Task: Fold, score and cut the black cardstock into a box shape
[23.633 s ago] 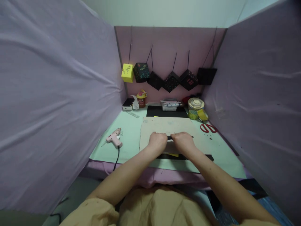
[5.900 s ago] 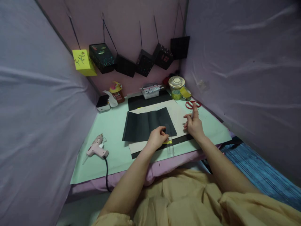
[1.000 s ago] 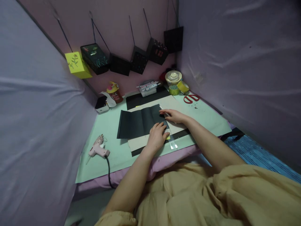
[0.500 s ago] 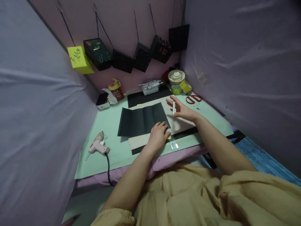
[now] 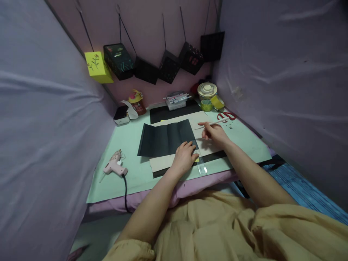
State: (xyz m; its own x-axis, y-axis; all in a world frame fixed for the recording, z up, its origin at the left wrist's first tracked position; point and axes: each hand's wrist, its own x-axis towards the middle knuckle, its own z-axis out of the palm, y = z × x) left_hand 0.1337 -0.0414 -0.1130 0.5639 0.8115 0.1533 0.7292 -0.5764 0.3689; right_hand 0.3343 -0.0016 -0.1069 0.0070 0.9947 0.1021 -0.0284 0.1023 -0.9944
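Observation:
Creased dark paper lies over a pale board on the table. My left hand rests flat on the dark paper's lower right corner, fingers spread, beside a clear ruler that runs along the paper's right edge. Above the board's right part, my right hand grips a slim white pen, whose tip points left toward the dark paper.
A pink glue gun with a black cord lies at the left. Behind are a white device, a cup, a marker box, tape rolls and red scissors. Decorated boxes hang above.
The pen has turned from upright to nearly level in my right hand, whose fingers have closed round it. My left hand has stayed on the paper. The view has shifted slightly.

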